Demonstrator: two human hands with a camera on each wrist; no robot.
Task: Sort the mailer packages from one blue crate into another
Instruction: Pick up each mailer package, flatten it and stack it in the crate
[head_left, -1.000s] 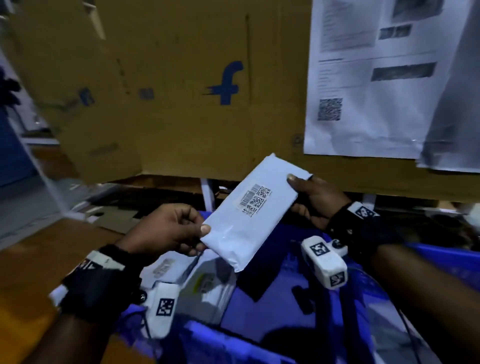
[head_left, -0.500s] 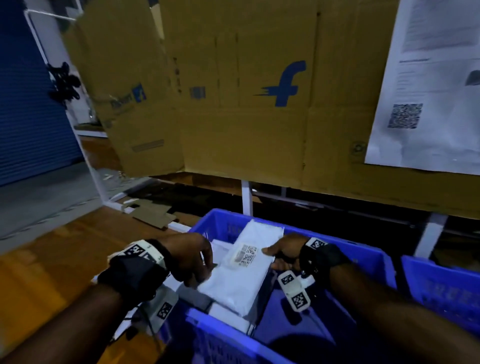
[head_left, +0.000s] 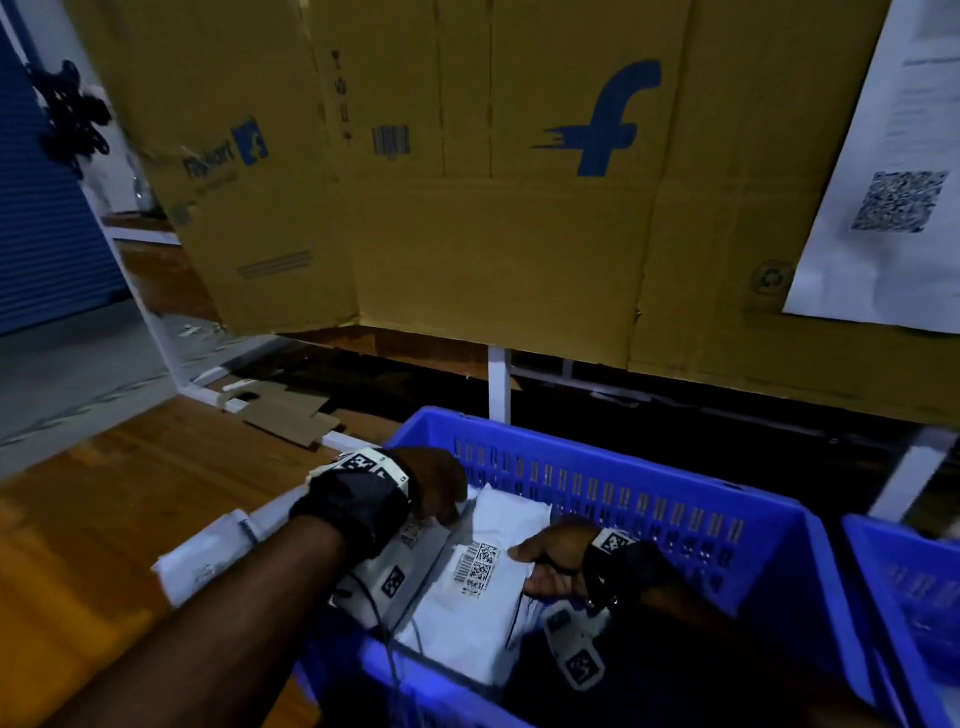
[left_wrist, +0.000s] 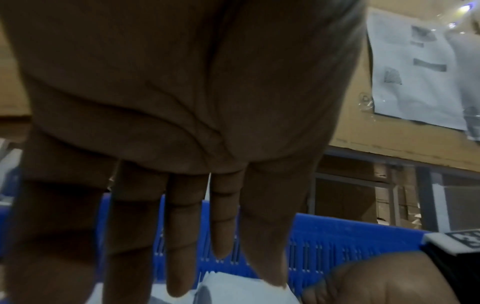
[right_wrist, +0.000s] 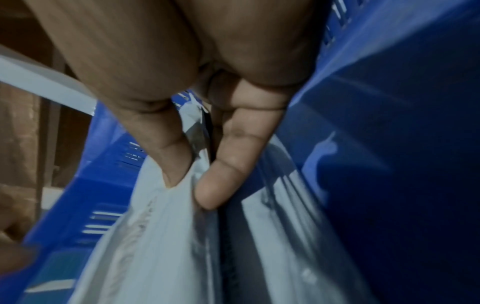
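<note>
My right hand (head_left: 553, 558) pinches the mailer (head_left: 470, 566) in the crate (head_left: 769, 566), left hand (head_left: 439, 488) slack at nine o'clock; it may slide off the stack.

The scene is dim with a cool blue cast. The head view is sharpest at the cardboard sheet (head_left: 493, 208), while straight lines bow toward the edges. Deep shadow fills the near corner of the blue crate (head_left: 779, 545). Both wrist views are soft and smeared, the close skin out of focus, with a small glare at the left wrist view's top right corner.
</note>
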